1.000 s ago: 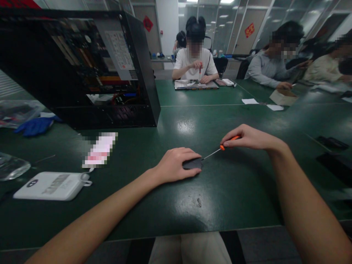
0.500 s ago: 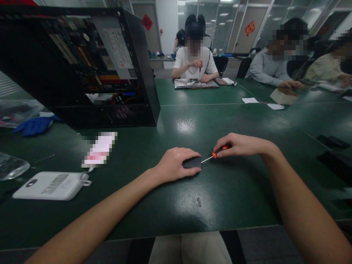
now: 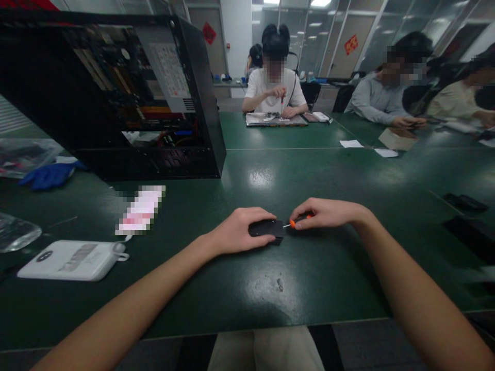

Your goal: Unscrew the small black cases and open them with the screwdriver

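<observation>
My left hand (image 3: 240, 231) grips a small, flat black rectangular piece (image 3: 266, 228) by its long sides, thumb on the near edge and fingers on the far edge. It is just over the green table, and its kind is unclear. In my right hand (image 3: 319, 214) is a screwdriver (image 3: 293, 225) with an orange and black handle. The screwdriver's thin metal shaft points left, and its end is at the right end of the black piece. Whether the tip is inside or only touching cannot be made out.
An open black computer case (image 3: 201, 103) stands at the back left. A white power bank (image 3: 69, 260), a blurred-out pink-white item (image 3: 141, 211) and blue gloves (image 3: 50, 176) lie to the left. Dark parts (image 3: 472, 232) are at the right. Co-workers sit across the table (image 3: 263, 299).
My right hand has moved left and slightly down, bringing the screwdriver closer to the black piece. The black piece has tilted a little in my left hand, showing its end.
</observation>
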Demonstrator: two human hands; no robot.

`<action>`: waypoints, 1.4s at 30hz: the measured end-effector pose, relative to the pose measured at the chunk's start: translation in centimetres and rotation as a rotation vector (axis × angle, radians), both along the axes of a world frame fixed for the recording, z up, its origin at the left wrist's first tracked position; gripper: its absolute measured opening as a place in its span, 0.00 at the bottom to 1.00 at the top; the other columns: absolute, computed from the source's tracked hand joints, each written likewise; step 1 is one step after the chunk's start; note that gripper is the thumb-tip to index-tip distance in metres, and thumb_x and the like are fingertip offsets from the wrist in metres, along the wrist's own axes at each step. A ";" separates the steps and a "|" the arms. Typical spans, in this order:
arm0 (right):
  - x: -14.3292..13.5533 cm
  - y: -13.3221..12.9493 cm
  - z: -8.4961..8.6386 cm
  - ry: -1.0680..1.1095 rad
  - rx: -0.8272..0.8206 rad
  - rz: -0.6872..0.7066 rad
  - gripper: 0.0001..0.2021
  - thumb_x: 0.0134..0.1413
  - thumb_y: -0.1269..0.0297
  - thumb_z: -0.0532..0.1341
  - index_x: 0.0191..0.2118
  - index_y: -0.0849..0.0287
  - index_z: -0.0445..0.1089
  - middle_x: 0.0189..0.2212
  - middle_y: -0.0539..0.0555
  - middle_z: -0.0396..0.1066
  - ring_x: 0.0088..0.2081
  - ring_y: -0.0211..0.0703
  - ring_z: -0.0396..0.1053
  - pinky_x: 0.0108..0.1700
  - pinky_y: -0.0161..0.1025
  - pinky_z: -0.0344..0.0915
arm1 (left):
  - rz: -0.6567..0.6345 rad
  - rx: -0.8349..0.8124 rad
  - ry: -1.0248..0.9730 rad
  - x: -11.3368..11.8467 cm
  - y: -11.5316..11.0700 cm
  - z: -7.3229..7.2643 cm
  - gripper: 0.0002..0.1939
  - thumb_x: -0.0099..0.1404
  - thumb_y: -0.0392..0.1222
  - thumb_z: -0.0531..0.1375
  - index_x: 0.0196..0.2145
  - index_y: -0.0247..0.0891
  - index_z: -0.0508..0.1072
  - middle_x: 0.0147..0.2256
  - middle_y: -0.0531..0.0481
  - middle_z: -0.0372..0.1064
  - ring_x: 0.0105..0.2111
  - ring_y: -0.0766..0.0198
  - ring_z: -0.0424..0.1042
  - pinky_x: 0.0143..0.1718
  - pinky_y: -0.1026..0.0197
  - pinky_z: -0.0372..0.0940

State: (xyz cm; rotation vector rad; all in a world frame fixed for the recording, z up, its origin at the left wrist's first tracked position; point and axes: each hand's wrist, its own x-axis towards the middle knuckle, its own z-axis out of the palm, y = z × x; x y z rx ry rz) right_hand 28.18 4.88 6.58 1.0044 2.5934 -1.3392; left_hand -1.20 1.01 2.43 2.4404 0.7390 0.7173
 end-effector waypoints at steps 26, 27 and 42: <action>-0.4 -0.4 -0.1 -0.048 -0.046 -0.082 0.25 0.63 0.40 0.60 0.45 0.60 0.75 0.31 0.50 0.69 0.29 0.38 0.64 0.31 0.36 0.59 | 0.280 0.070 -0.032 -0.3 0.1 -1.3 0.18 0.65 0.49 0.70 0.49 0.37 0.82 0.45 0.44 0.83 0.40 0.54 0.82 0.45 0.55 0.76; -0.5 -0.5 -0.2 -0.053 -0.051 -0.083 0.25 0.63 0.40 0.60 0.44 0.60 0.74 0.30 0.49 0.68 0.28 0.37 0.63 0.31 0.36 0.58 | 0.287 0.068 -0.032 -0.3 0.1 -1.4 0.18 0.65 0.49 0.70 0.49 0.37 0.82 0.45 0.44 0.83 0.40 0.54 0.83 0.45 0.55 0.76; -1.2 -0.1 -1.3 0.028 -0.056 -0.071 0.22 0.66 0.42 0.59 0.43 0.60 0.70 0.34 0.50 0.65 0.33 0.38 0.61 0.34 0.36 0.58 | 0.340 0.127 -0.078 -0.6 0.3 -1.8 0.20 0.66 0.50 0.69 0.51 0.35 0.81 0.46 0.43 0.83 0.42 0.53 0.83 0.47 0.53 0.77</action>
